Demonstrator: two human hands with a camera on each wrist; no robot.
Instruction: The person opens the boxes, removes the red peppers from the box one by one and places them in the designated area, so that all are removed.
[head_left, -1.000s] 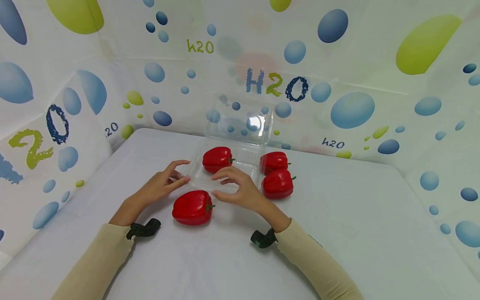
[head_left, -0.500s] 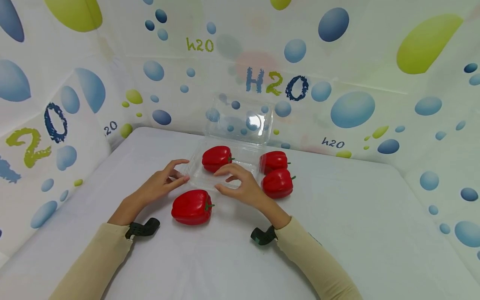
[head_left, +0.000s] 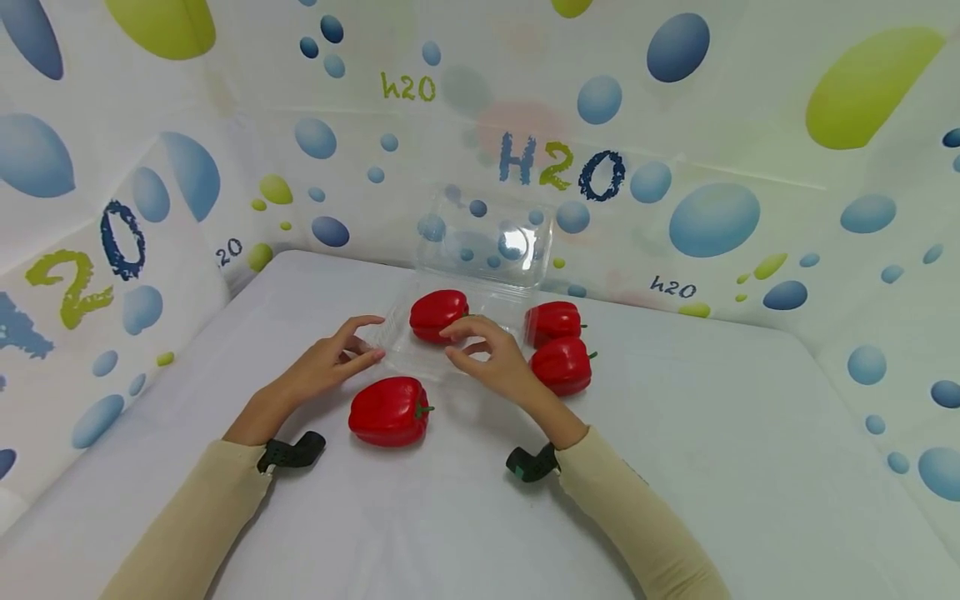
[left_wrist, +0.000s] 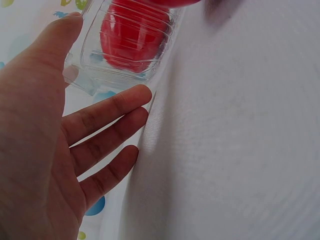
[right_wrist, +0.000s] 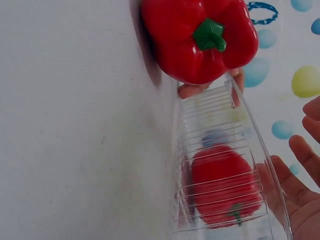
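A clear plastic clamshell container [head_left: 420,362] stands with its lid raised against the back cloth. One red bell pepper [head_left: 437,316] lies inside on the left. My left hand [head_left: 330,362] holds the container's near left corner between thumb and index finger; the other fingers stretch loosely, as the left wrist view shows. Over the container's front part hovers my right hand [head_left: 498,362], fingers gently bent and nothing between them, close to the pepper inside. Another red bell pepper [head_left: 388,412] lies on the table in front of the container, between the two forearms.
Two more red bell peppers, a rear one [head_left: 555,322] and a nearer one [head_left: 562,367], lie against the container's right side, the nearer partly behind my right hand. White cloth covers the table [head_left: 712,433]. A patterned cloth [head_left: 637,108] rises behind it.
My right hand has shifted slightly right and farther back, its fingertips drawing closer together. The left hand stays at the container's corner. The peppers have not moved.
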